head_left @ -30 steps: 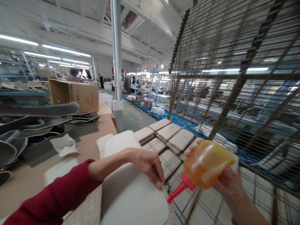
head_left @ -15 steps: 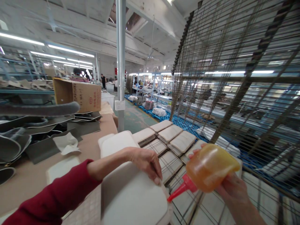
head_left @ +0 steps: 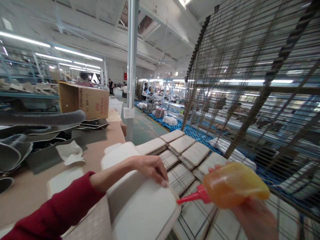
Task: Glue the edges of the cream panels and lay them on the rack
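Note:
My left hand (head_left: 152, 170), in a dark red sleeve, pinches the far edge of a white rounded-corner pad (head_left: 142, 206), which lies on a stack. My right hand (head_left: 252, 213) is wrapped round a clear squeeze bottle (head_left: 235, 186) of amber liquid, probably glue. The bottle lies tilted, and its red nozzle (head_left: 191, 197) points left, with the tip at the pad's right edge near the corner. Part of the right hand is hidden behind the bottle.
More white pads (head_left: 196, 153) lie in rows on a wire rack (head_left: 190, 216). Tall wire racks (head_left: 240, 66) rise at the right. On the brown table (head_left: 96, 155) are a cardboard box (head_left: 93, 103) and grey sheet pieces (head_left: 52, 156). A pole (head_left: 130, 66) stands ahead; people are far back.
The bottle has swung flatter and moved right, its nozzle tip now slightly higher along the pad's edge. My left hand has shifted slightly left with the pad's edge still pinched.

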{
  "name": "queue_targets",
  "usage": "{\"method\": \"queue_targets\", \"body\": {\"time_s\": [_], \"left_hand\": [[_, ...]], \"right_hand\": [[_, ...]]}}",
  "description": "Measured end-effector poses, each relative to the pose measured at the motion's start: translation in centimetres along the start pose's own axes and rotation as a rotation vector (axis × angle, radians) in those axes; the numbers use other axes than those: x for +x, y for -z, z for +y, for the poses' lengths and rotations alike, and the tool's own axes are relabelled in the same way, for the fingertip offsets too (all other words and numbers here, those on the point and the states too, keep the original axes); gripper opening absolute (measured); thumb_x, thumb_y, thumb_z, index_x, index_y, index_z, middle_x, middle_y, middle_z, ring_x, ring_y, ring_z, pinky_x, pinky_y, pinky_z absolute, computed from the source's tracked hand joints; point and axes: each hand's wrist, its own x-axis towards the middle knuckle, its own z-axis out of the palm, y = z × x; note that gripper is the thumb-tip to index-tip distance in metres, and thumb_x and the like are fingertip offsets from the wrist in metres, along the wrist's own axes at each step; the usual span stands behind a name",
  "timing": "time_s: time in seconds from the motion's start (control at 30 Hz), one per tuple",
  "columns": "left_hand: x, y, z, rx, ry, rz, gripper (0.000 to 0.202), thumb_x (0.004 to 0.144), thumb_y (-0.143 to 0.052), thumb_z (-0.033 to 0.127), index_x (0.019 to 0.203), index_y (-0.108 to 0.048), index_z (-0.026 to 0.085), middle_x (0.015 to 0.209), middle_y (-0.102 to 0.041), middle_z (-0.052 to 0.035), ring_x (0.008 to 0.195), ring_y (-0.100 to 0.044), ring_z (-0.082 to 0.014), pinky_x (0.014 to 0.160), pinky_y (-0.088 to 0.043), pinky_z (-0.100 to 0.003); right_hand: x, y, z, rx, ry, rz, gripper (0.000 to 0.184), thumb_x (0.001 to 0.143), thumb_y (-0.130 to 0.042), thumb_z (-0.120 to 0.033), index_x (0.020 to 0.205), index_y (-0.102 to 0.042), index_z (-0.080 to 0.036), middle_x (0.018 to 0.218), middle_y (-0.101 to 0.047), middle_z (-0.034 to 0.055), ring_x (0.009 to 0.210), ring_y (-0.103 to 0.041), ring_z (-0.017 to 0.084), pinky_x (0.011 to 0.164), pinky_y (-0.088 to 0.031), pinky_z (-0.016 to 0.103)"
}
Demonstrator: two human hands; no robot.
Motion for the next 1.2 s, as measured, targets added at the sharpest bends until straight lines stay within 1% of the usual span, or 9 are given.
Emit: {"method": "queue_targets", "body": {"time_s": [0.13, 0.23, 0.43, 0.53, 0.63, 0.77, 0.87, 1.03, 1.2], "left_hand": [[-0.3, 0.2, -0.3, 0.012, 0.0, 0.065, 0.06, 0.062, -0.07, 0.065, 0.085, -0.077, 0.01, 0.075, -0.072, -0.0045, 0.067, -0.058, -0.0132, 0.059, -0.044, -0.019], [-0.4, 0.3, -0.6, 0.027, 0.004, 0.088, 0.059, 0.062, -0.07, 0.065, 0.084, -0.077, 0.01, 0.073, -0.071, -0.0038, 0.066, -0.056, -0.0121, 0.057, -0.042, -0.018], [-0.8, 0.5, -1.0, 0.032, 0.005, 0.146, 0.057, 0.065, -0.069, 0.064, 0.082, -0.076, 0.01, 0.065, -0.064, -0.0002, 0.062, -0.05, -0.0095, 0.054, -0.038, -0.017], [-1.0, 0.6, -1.3, 0.062, 0.002, 0.176, 0.053, 0.069, -0.068, 0.062, 0.079, -0.075, 0.011, 0.061, -0.059, 0.0012, 0.06, -0.047, -0.0087, 0.052, -0.036, -0.016], [-1.2, 0.5, -1.5, 0.075, 0.004, 0.204, 0.049, 0.071, -0.067, 0.059, 0.077, -0.073, 0.011, 0.059, -0.056, 0.002, 0.059, -0.044, -0.008, 0.05, -0.033, -0.016], [-1.4, 0.4, -1.5, 0.066, 0.034, 0.23, 0.045, 0.073, -0.067, 0.055, 0.079, -0.072, 0.01, 0.062, -0.057, 0.0014, 0.061, -0.044, -0.0084, 0.051, -0.034, -0.016], [-1.4, 0.2, -1.7, 0.056, 0.045, 0.257, 0.043, 0.074, -0.067, 0.052, 0.079, -0.071, 0.009, 0.063, -0.056, 0.0014, 0.062, -0.044, -0.0083, 0.052, -0.034, -0.016], [-1.5, 0.0, -2.3, 0.037, 0.064, 0.292, 0.042, 0.073, -0.068, 0.052, 0.077, -0.071, 0.01, 0.063, -0.057, 0.0013, 0.062, -0.044, -0.0083, 0.05, -0.033, -0.015], [-1.6, -0.1, -2.5, -0.015, 0.099, 0.295, 0.046, 0.07, -0.069, 0.057, 0.077, -0.071, 0.011, 0.064, -0.059, 0.0014, 0.062, -0.046, -0.0085, 0.051, -0.034, -0.015]], "right_hand": [[0.2, 0.4, 1.2, 0.106, 0.127, -0.098, 0.069, 0.07, -0.066, -0.059, 0.132, -0.048, -0.036, 0.125, -0.061, 0.0078, 0.122, -0.048, 0.039, 0.101, -0.036, 0.065], [0.1, 0.4, 1.9, 0.116, 0.182, -0.092, 0.064, 0.074, -0.065, -0.053, 0.133, -0.047, -0.036, 0.124, -0.061, 0.0079, 0.119, -0.051, 0.039, 0.096, -0.043, 0.065], [-0.3, 0.4, 2.4, 0.14, 0.211, -0.069, 0.059, 0.08, -0.059, -0.048, 0.136, -0.042, -0.037, 0.132, -0.055, 0.0056, 0.12, -0.05, 0.037, 0.096, -0.044, 0.065], [-0.6, 0.0, 2.3, 0.149, 0.193, -0.045, 0.058, 0.08, -0.06, -0.051, 0.134, -0.041, -0.041, 0.138, -0.05, -0.0016, 0.126, -0.046, 0.032, 0.101, -0.042, 0.058], [-0.7, -0.3, 2.2, 0.116, 0.191, 0.051, 0.058, 0.08, -0.059, -0.053, 0.134, -0.042, -0.04, 0.138, -0.05, -0.003, 0.13, -0.042, 0.027, 0.108, -0.035, 0.051], [-0.3, -0.3, 2.4, 0.068, 0.223, 0.123, 0.067, 0.07, -0.072, -0.05, 0.13, -0.046, -0.041, 0.13, -0.057, 0.0012, 0.128, -0.043, 0.033, 0.106, -0.035, 0.06], [-0.2, -0.2, 2.6, 0.07, 0.213, 0.123, 0.071, 0.067, -0.072, -0.056, 0.131, -0.045, -0.04, 0.126, -0.06, 0.0037, 0.124, -0.046, 0.037, 0.103, -0.036, 0.065], [-0.4, 0.1, 3.2, 0.002, 0.142, 0.101, 0.06, 0.069, -0.069, -0.057, 0.123, -0.055, -0.037, 0.122, -0.062, 0.0047, 0.13, -0.039, 0.037, 0.103, -0.037, 0.065], [-0.2, 0.7, 3.7, -0.034, 0.194, 0.075, 0.057, 0.064, -0.075, -0.048, 0.118, -0.058, -0.045, 0.129, -0.058, -0.0031, 0.131, -0.037, 0.036, 0.106, -0.039, 0.058]]}}
